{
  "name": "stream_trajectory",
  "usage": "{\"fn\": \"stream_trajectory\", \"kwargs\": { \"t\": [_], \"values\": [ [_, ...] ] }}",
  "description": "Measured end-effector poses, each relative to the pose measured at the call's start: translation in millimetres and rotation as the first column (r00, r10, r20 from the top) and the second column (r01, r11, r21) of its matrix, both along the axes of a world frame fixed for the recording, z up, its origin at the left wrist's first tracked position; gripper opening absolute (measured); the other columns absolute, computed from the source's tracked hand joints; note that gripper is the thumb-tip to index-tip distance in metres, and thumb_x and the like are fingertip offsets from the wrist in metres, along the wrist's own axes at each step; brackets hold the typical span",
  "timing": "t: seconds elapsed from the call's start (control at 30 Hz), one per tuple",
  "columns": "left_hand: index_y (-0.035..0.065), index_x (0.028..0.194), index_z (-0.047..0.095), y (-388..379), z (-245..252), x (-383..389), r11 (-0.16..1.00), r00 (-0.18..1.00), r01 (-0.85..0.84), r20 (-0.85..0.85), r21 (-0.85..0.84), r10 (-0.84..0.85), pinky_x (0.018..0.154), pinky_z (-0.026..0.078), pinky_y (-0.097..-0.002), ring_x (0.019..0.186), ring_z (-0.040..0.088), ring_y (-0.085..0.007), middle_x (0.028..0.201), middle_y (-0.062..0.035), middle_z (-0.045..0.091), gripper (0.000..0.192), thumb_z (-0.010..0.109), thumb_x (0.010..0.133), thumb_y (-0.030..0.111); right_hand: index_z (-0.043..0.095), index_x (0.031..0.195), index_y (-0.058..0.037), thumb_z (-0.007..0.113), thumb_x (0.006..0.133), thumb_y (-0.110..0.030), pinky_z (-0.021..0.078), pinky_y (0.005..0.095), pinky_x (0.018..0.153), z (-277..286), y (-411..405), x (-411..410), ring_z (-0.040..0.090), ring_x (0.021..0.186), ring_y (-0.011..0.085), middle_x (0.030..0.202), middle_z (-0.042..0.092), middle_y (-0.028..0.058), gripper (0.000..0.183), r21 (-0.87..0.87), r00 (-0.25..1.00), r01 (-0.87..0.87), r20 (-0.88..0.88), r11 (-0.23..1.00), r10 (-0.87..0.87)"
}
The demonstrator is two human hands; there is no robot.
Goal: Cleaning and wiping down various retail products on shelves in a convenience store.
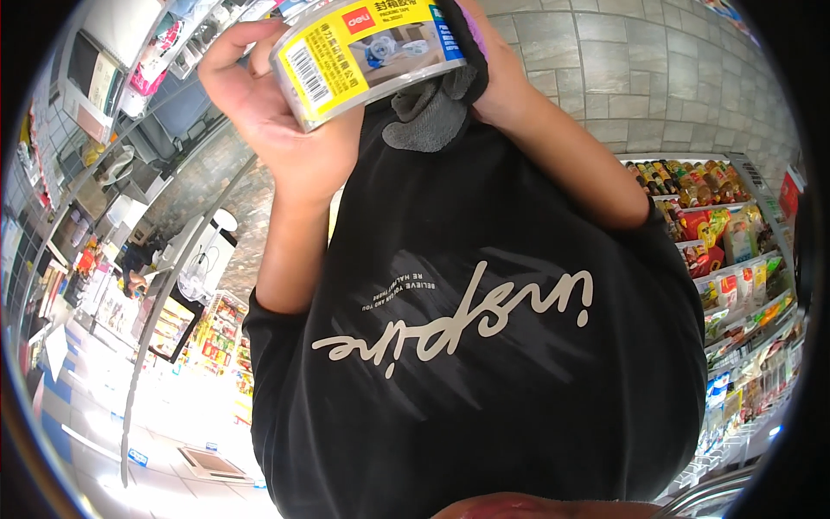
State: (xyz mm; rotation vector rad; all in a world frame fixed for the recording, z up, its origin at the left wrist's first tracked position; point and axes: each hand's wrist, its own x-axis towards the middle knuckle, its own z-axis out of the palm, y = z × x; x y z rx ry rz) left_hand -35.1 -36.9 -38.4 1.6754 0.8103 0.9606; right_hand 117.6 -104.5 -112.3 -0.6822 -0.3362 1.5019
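A roll of clear Deli packing tape (405, 55) with a yellow printed label is held up at the top of the view. My left hand (285, 123) grips its left end, palm towards me and fingers curled behind the roll. At the roll's right end, my right hand (502, 78) holds a grey cloth (428, 117) with a black and purple edge. The cloth hangs below the roll and presses close to its right side. Most of my right fingers are hidden behind the cloth and the roll.
Shelves of bottles and packaged food (720, 227) stand on my right. To my left are a counter with equipment, a white fan (194, 279) and further stocked shelves (217, 331). Beyond my hands lies a grey tiled floor (609, 65). My black printed shirt (480, 422) fills the middle.
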Motion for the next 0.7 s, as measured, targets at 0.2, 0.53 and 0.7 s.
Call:
{"fn": "stream_trajectory", "kwargs": {
  "t": [0.2,0.53,0.7],
  "values": [
    [-0.0004,0.125,0.052,5,1,-17,0.986,0.913,0.035,-0.396,-0.165,-0.099,0.093,0.05,-0.0284,0.104,0.062,-0.0125,0.112,-0.0069,0.064,0.054,0.078,0.078,-0.004,0.068,0.112,0.0007,0.049,0.112,-0.04,0.0485,0.0285,0.083,31,18,36,0.061,0.09,0.0124,0.1,0.069,0.0029,0.045,-0.127,0.957,-0.159,0.224,0.979,0.184],
    [0.0032,0.107,0.061,14,14,-11,0.962,0.774,0.105,-0.628,0.254,0.081,0.08,0.053,-0.032,0.085,0.065,-0.02,0.09,-0.0112,0.066,0.038,0.076,0.072,-0.002,0.067,0.092,-0.0036,0.068,0.096,-0.029,0.0488,0.0384,0.053,90,24,-9,0.061,0.061,0.0305,0.084,0.063,0.0122,0.025,0.303,-0.221,-0.032,0.927,0.952,-0.303],
    [0.002,0.12,0.059,13,7,-42,0.985,0.929,-0.151,-0.353,-0.088,0.111,0.082,0.055,-0.0279,0.091,0.068,-0.0153,0.1,-0.0063,0.071,0.047,0.075,0.077,-0.009,0.068,0.115,-0.0022,0.054,0.109,-0.031,0.0537,0.0301,0.08,50,29,16,0.069,0.093,0.0183,0.111,0.07,0.0039,0.033,0.046,0.774,-0.187,0.622,0.981,0.118]
  ]
}}
